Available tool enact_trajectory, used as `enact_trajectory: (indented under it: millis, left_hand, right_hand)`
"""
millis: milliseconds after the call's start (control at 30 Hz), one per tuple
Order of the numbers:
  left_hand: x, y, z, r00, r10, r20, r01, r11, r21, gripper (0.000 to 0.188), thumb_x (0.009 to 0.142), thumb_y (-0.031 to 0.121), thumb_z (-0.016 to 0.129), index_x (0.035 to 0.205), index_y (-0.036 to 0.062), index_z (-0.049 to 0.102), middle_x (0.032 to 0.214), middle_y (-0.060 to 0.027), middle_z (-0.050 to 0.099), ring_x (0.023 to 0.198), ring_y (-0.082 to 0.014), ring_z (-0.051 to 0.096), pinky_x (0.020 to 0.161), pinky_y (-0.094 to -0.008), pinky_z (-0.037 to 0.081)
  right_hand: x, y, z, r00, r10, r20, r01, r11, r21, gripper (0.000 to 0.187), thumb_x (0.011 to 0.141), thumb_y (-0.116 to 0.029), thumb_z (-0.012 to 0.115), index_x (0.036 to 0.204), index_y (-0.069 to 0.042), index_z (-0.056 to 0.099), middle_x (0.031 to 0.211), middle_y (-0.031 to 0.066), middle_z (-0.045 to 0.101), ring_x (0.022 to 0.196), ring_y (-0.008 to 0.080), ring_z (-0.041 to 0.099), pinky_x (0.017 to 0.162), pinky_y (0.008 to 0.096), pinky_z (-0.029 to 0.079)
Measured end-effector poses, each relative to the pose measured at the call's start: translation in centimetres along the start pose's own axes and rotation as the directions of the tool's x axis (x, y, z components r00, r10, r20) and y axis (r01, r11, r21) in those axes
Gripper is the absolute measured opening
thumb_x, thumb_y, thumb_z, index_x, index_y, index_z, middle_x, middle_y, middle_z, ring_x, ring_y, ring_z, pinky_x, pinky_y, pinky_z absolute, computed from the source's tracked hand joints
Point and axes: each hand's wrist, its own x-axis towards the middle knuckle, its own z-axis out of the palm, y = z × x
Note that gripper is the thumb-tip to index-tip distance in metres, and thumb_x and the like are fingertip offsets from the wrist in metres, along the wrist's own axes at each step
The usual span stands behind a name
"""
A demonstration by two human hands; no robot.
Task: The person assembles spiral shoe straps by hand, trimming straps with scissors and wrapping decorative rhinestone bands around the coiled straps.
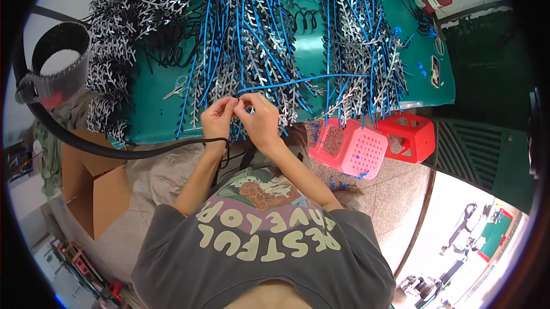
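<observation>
Head view: my left hand [217, 119] and right hand [260, 119] meet at the near edge of the green table [309, 51], fingertips pinched together on one blue strand [298, 81] that runs off to the right across the tabletop. Both hands are closed on it, thumbs and forefingers touching; what sits between the fingertips is too small to make out. The strand belongs to the heap of blue cords with silver leaf-shaped pieces [252, 28] spread over the table and hanging off its front edge. A pair of scissors [176, 88] lies on the table just left of my left hand. A black hose [86, 143] curves below the table edge on my left, beside cardboard boxes [97, 189]. Two red plastic stools [372, 143] stand to my right on the floor. Judgement: the work calls for a short, firm grip close to the joining point, the strand kept taut and clear of neighbouring cords so nothing tangles, and the scissors kept within reach.
</observation>
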Motion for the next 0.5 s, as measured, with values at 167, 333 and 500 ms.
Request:
enact_trajectory:
  millis: [167, 333, 500]
  left_hand:
    - [-0.3, -0.3, 0.1, 0.994, -0.108, 0.011, 0.109, 0.991, -0.079, 0.018, 0.084, 0.014, 0.059, 0.091, -0.0025, 0.061, 0.077, -0.0068, 0.063, 0.062, -0.0105, 0.059, 0.056, -0.0204, 0.048]
    - [1.1, -0.7, -2.0, 0.967, -0.240, -0.086, 0.216, 0.951, -0.222, 0.018, 0.084, 0.018, 0.060, 0.092, 0.0009, 0.059, 0.073, -0.0052, 0.061, 0.061, -0.0097, 0.059, 0.055, -0.0182, 0.047]
    - [2.9, -0.6, -5.8, 0.938, -0.320, -0.137, 0.300, 0.943, -0.148, 0.021, 0.083, 0.021, 0.062, 0.092, 0.0026, 0.059, 0.075, -0.0025, 0.061, 0.064, -0.0081, 0.058, 0.056, -0.0172, 0.046]
  right_hand:
    - [0.1, 2.4, -0.6, 0.874, 0.443, 0.202, -0.479, 0.707, 0.520, 0.007, 0.074, -0.004, 0.060, 0.077, 0.001, 0.058, 0.068, 0.0022, 0.060, 0.062, 0.0097, 0.058, 0.057, 0.0228, 0.046]
    - [2.3, 5.4, -7.9, 0.796, 0.571, 0.201, -0.497, 0.426, 0.756, 0.008, 0.083, -0.009, 0.055, 0.084, -0.001, 0.056, 0.082, 0.0121, 0.063, 0.068, 0.0185, 0.063, 0.064, 0.0292, 0.052]
    - [5.9, 13.0, -23.0, 0.825, 0.562, 0.062, -0.324, 0.380, 0.867, 0.016, 0.086, -0.016, 0.049, 0.085, 0.000, 0.055, 0.089, 0.0165, 0.063, 0.082, 0.0235, 0.063, 0.072, 0.0351, 0.053]
